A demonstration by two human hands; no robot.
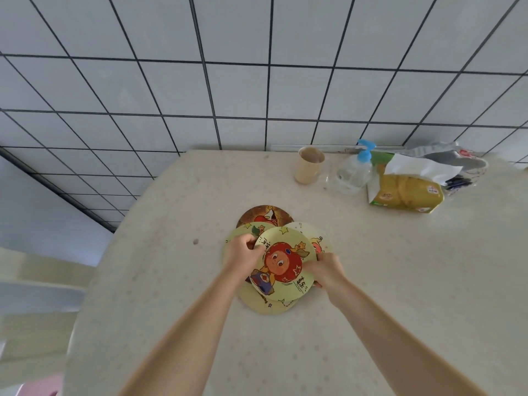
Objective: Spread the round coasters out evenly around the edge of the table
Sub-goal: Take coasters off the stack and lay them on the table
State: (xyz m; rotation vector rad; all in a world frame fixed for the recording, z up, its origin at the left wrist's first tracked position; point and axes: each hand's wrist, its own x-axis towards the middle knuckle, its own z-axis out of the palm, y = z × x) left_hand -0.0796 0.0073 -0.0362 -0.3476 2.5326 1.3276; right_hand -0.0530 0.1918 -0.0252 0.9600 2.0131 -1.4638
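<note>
A pale speckled table (160,281) is standing against a white tiled wall (257,81). A beige cup (310,169), a pump bottle (354,172) and a tissue pack (405,192) are sitting near its far right edge. The coasters (265,215) are lying overlapped at the table centre. The left hand (241,257) and right hand (325,270) are pinching opposite rims of the top coaster (284,264), its printed figure tilting toward the near left.

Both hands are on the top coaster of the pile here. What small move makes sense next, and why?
Probably lift the top coaster clear and carry it toward the table's rim. The left hand and right hand already have a grip on its opposite edges, and the coasters still overlap in one pile mid-table.
</note>
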